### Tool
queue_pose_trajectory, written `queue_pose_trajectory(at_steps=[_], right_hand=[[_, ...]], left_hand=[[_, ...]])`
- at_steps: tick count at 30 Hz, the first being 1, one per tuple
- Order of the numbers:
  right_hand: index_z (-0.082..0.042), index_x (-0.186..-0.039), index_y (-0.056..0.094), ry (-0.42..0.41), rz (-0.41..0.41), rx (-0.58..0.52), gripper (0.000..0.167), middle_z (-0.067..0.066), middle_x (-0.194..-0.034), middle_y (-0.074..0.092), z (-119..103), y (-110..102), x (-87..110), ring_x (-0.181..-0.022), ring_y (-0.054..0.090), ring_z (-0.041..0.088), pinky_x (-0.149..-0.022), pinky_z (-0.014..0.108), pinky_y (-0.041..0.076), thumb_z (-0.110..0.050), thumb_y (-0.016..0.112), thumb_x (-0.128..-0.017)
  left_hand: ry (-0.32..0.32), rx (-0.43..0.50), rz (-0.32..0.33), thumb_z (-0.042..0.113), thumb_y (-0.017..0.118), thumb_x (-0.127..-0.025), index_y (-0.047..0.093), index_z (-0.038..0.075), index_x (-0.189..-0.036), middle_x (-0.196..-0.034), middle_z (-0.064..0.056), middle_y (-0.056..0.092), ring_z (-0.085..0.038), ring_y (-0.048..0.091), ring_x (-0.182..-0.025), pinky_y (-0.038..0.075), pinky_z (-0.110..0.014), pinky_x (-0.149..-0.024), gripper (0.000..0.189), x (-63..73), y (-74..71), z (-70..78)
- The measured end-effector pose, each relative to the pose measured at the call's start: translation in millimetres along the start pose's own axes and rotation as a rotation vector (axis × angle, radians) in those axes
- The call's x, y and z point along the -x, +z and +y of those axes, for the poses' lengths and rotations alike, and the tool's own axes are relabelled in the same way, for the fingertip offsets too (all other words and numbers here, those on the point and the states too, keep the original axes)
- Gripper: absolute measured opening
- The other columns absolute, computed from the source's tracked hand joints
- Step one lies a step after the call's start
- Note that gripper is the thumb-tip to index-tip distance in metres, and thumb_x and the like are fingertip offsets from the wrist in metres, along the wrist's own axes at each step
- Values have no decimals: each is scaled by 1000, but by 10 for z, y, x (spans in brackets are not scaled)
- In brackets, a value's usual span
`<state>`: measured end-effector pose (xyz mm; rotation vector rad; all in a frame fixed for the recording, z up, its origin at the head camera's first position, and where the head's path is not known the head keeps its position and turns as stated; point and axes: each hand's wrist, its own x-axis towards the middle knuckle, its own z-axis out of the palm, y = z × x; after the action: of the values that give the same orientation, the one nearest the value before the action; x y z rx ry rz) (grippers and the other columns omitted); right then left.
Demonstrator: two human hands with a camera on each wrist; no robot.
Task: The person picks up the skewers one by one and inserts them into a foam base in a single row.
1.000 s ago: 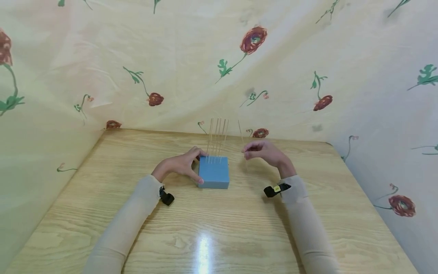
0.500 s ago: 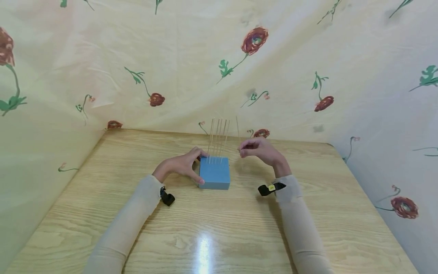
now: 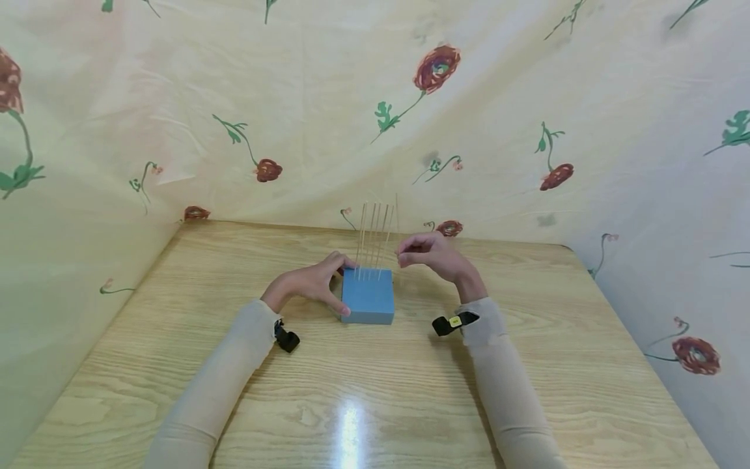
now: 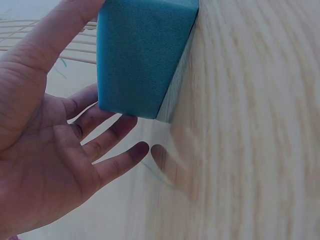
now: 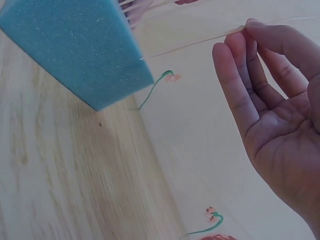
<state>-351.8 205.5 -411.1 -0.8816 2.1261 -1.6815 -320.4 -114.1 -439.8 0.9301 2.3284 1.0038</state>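
Observation:
A blue foam block (image 3: 367, 301) stands on the wooden table, with several thin wooden skewers (image 3: 373, 236) upright in a row near its back edge. My left hand (image 3: 307, 284) grips the block's left side, thumb at the front corner and fingers behind. In the left wrist view, the thumb reaches across the block (image 4: 142, 60) while the lower fingers spread loosely. My right hand (image 3: 439, 257) pinches another skewer (image 5: 195, 45) between thumb and fingertips, just right of the row. Its lower end reaches the block's edge in the right wrist view; whether it touches, I cannot tell.
The wood-grain table (image 3: 375, 384) extends around the block on all sides. Behind it and at both sides hangs a pale sheet (image 3: 328, 98) printed with red flowers. A dark camera strap (image 3: 454, 322) sits on the right wrist, another (image 3: 286, 337) on the left.
My right hand has moved left with its skewer, from well right of the block to beside the standing row. The skewer is now nearly vertical. My left hand and the block stay put.

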Motion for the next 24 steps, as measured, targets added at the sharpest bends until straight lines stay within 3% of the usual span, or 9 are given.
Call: queue_pose_trajectory(at_steps=[5,11,17,24], right_hand=[[11,-106,67,3,14,-45,15,2,-93,72,0,47,-15,-86,69,17,-87,35,59,0,67,-96],[20,-111,60,-2,41,-43,28,1,-94,72,0,80,-40,-87,70,16,-88,35,59,-2,68,-96],[16,-108,64,-8,76,-59,20,2,-92,73,7,126,-65,-86,70,15,-86,31,59,0,67,-96],[18,-109,62,-26,88,-64,21,1,-91,73,-14,158,-65,-84,70,15,-85,30,59,1,66,-96]], left_hand=[[2,-5,-2,34,88,-81,34,8,-151,-150,-15,30,-34,37,-141,34,-50,-118,92,-7,2,1],[3,-6,-3,35,89,-80,33,9,-151,-151,-14,29,-34,36,-142,34,-49,-119,93,0,-4,4],[27,-8,2,37,88,-80,33,7,-150,-150,-16,29,-35,37,-141,34,-51,-118,93,19,-7,10],[3,1,0,35,90,-79,34,8,-150,-150,-14,29,-33,36,-141,33,-49,-119,94,14,3,12]])
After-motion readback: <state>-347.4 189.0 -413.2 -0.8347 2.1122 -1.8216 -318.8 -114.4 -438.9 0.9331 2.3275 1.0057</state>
